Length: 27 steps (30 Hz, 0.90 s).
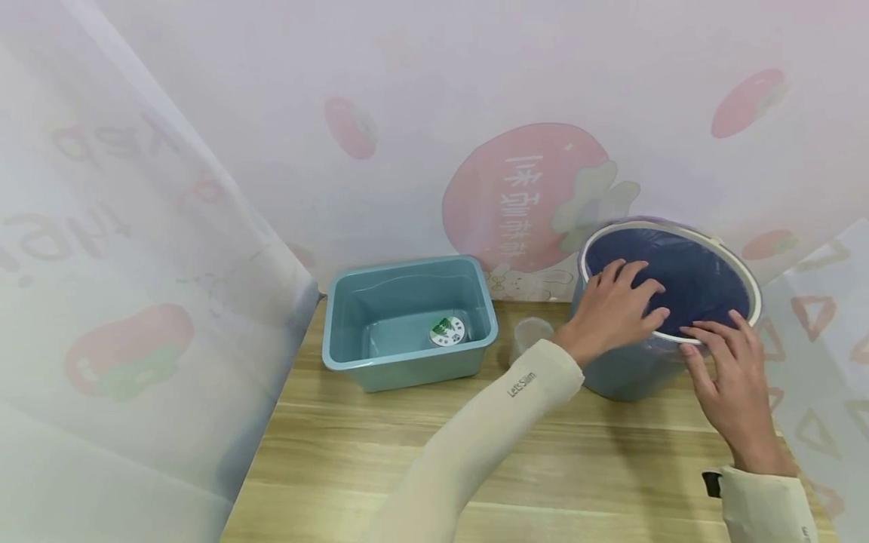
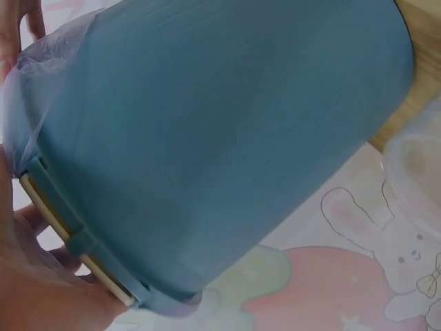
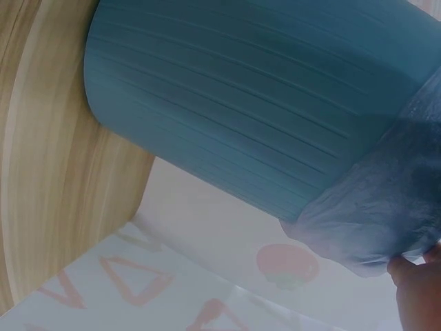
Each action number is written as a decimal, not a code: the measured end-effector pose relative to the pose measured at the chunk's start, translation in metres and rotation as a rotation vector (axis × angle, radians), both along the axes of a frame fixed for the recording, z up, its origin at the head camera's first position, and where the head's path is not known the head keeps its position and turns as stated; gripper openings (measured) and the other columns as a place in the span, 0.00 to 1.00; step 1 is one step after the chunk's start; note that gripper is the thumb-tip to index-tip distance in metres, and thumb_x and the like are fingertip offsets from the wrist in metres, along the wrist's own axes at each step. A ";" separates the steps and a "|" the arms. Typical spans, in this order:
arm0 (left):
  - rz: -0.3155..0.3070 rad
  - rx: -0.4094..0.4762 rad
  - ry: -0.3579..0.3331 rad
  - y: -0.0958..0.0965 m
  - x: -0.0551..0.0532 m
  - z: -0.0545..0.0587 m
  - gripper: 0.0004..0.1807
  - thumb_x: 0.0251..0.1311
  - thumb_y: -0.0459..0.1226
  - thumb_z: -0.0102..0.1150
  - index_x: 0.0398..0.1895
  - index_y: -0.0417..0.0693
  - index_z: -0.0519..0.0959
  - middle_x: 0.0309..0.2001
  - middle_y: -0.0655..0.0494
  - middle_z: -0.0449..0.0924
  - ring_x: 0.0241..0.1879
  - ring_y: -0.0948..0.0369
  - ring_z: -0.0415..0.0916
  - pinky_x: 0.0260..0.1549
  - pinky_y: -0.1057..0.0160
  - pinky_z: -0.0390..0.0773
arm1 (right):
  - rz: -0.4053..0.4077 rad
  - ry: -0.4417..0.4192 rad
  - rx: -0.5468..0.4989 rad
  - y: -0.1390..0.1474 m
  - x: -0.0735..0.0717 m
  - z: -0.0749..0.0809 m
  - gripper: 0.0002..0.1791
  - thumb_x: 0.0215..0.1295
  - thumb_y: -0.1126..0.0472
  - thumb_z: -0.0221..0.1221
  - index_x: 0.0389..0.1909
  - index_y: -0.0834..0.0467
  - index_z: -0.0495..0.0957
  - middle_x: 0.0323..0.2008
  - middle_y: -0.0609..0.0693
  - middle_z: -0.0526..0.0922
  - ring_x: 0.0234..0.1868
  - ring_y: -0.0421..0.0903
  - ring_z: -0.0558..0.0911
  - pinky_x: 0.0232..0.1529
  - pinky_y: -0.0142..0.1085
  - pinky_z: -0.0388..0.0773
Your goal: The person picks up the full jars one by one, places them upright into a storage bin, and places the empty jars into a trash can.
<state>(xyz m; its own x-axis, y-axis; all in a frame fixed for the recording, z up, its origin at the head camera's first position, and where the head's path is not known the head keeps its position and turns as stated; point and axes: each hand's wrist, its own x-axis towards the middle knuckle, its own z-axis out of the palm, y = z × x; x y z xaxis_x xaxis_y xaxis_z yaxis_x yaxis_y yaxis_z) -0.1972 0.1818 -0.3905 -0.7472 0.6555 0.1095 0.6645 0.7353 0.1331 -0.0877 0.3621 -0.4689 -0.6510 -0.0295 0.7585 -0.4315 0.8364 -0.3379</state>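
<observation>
A blue trash can [image 1: 621, 373] with a white rim ring [image 1: 753, 302] stands at the back right in the head view. A thin purplish trash bag [image 3: 372, 214] lines it and folds out over its edge. My left hand [image 1: 614, 309] reaches over the left side of the rim, fingers spread and bent over the opening. In the left wrist view the palm is beside the rim clip [image 2: 79, 238]. On the near right side, my right hand [image 1: 733, 377] pinches the bag at the rim, thumb outside and fingers on top.
A light blue rectangular basin [image 1: 407, 369] sits at the back left, with a round white-lidded container [image 1: 448, 330] inside. Between basin and can is a clear plastic cup [image 1: 529, 332]. Printed curtains [image 1: 380, 188] hang behind the wooden table [image 1: 543, 475] and along both sides.
</observation>
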 end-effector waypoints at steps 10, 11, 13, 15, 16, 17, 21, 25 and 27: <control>-0.091 0.222 0.132 -0.045 0.004 -0.006 0.24 0.84 0.56 0.47 0.77 0.71 0.75 0.86 0.61 0.60 0.87 0.55 0.52 0.81 0.53 0.64 | 0.004 0.027 -0.009 -0.001 -0.001 -0.001 0.38 0.86 0.37 0.50 0.53 0.73 0.84 0.53 0.74 0.82 0.59 0.74 0.74 0.86 0.61 0.53; -0.100 0.246 0.155 -0.049 0.005 -0.008 0.24 0.84 0.56 0.49 0.77 0.70 0.74 0.85 0.59 0.60 0.86 0.55 0.53 0.80 0.53 0.66 | 0.002 0.025 -0.016 -0.001 -0.001 -0.001 0.38 0.86 0.37 0.50 0.53 0.73 0.84 0.53 0.74 0.82 0.59 0.75 0.74 0.86 0.61 0.53; -0.124 0.290 0.202 -0.057 0.007 -0.013 0.25 0.83 0.54 0.51 0.78 0.68 0.74 0.85 0.56 0.61 0.85 0.53 0.56 0.80 0.54 0.66 | -0.004 0.009 -0.017 -0.001 0.000 0.000 0.38 0.86 0.37 0.49 0.53 0.73 0.84 0.54 0.74 0.82 0.61 0.75 0.74 0.85 0.62 0.52; -0.144 0.327 0.245 -0.064 0.009 -0.019 0.26 0.82 0.53 0.53 0.79 0.65 0.74 0.85 0.52 0.61 0.84 0.52 0.59 0.80 0.54 0.66 | -0.011 -0.020 -0.004 0.000 0.002 0.001 0.39 0.87 0.37 0.48 0.54 0.73 0.83 0.55 0.75 0.81 0.62 0.76 0.73 0.86 0.62 0.51; -0.147 0.339 0.263 -0.067 0.010 -0.023 0.26 0.82 0.52 0.54 0.79 0.64 0.73 0.85 0.52 0.61 0.83 0.52 0.59 0.80 0.54 0.66 | -0.012 -0.031 -0.001 0.000 0.002 0.001 0.40 0.87 0.37 0.47 0.54 0.73 0.83 0.56 0.75 0.81 0.63 0.76 0.72 0.86 0.62 0.51; -0.151 0.348 0.284 -0.070 0.010 -0.026 0.27 0.81 0.52 0.54 0.79 0.63 0.73 0.85 0.50 0.61 0.83 0.52 0.60 0.80 0.54 0.66 | -0.013 -0.040 0.000 0.000 0.003 0.001 0.40 0.87 0.36 0.47 0.55 0.74 0.83 0.56 0.75 0.81 0.63 0.77 0.72 0.86 0.62 0.50; -0.152 0.384 0.317 -0.080 0.012 -0.041 0.29 0.80 0.51 0.56 0.80 0.60 0.72 0.84 0.48 0.61 0.82 0.51 0.61 0.78 0.54 0.68 | -0.013 -0.043 -0.002 0.001 0.003 0.001 0.40 0.87 0.37 0.47 0.55 0.73 0.83 0.57 0.75 0.80 0.65 0.77 0.72 0.86 0.62 0.50; -0.120 0.392 0.296 -0.089 0.011 -0.056 0.34 0.78 0.54 0.58 0.83 0.61 0.68 0.86 0.49 0.58 0.83 0.52 0.59 0.79 0.54 0.66 | -0.008 -0.018 -0.019 0.000 0.002 0.000 0.37 0.87 0.38 0.50 0.55 0.72 0.84 0.56 0.74 0.81 0.65 0.76 0.72 0.86 0.61 0.51; -0.096 0.395 0.274 -0.093 0.010 -0.064 0.37 0.77 0.57 0.59 0.84 0.62 0.65 0.86 0.49 0.57 0.84 0.53 0.58 0.80 0.53 0.66 | -0.007 -0.011 -0.024 -0.001 0.001 0.000 0.36 0.86 0.38 0.50 0.54 0.71 0.84 0.55 0.73 0.82 0.64 0.75 0.73 0.86 0.61 0.51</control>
<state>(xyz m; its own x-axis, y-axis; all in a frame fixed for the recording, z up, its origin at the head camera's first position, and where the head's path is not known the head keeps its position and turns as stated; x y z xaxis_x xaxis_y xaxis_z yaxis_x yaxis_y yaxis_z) -0.1876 0.0892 -0.4543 -0.5942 0.5884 0.5483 0.7765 0.5974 0.2004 -0.0871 0.3615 -0.4688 -0.6596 -0.0069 0.7516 -0.4218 0.8311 -0.3625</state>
